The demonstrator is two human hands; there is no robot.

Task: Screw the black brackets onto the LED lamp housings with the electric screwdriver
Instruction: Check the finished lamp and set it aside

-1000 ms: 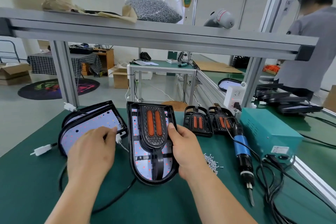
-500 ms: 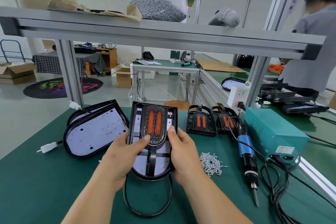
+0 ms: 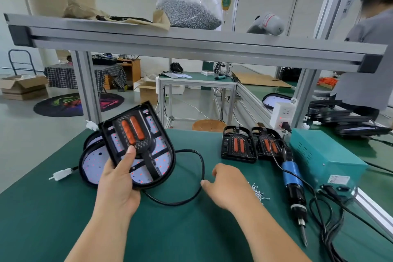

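My left hand (image 3: 119, 178) grips an LED lamp housing (image 3: 161, 157) and holds it tilted above the green mat, thumb pressed on the black bracket (image 3: 133, 132) with orange inserts that lies on it. Its black cable (image 3: 197, 178) loops onto the mat. My right hand (image 3: 229, 185) hovers low over the mat, fingers loosely curled and holding nothing, just left of a small pile of screws (image 3: 258, 192). The electric screwdriver (image 3: 292, 183) lies on the mat to the right. A second housing (image 3: 91, 161) lies flat behind the held one. Two spare brackets (image 3: 237, 144) sit further back.
A teal power supply box (image 3: 325, 159) with tangled cables stands at the right edge. An aluminium shelf rail (image 3: 191, 42) crosses overhead, carrying a bag of screws (image 3: 187, 10). A white connector plug (image 3: 60, 174) lies at the left. A person (image 3: 370, 53) works at the far right.
My left hand lifted the housing with its bracket off the mat and tilted it leftwards. My right hand let go of it and moved right towards the screw pile.
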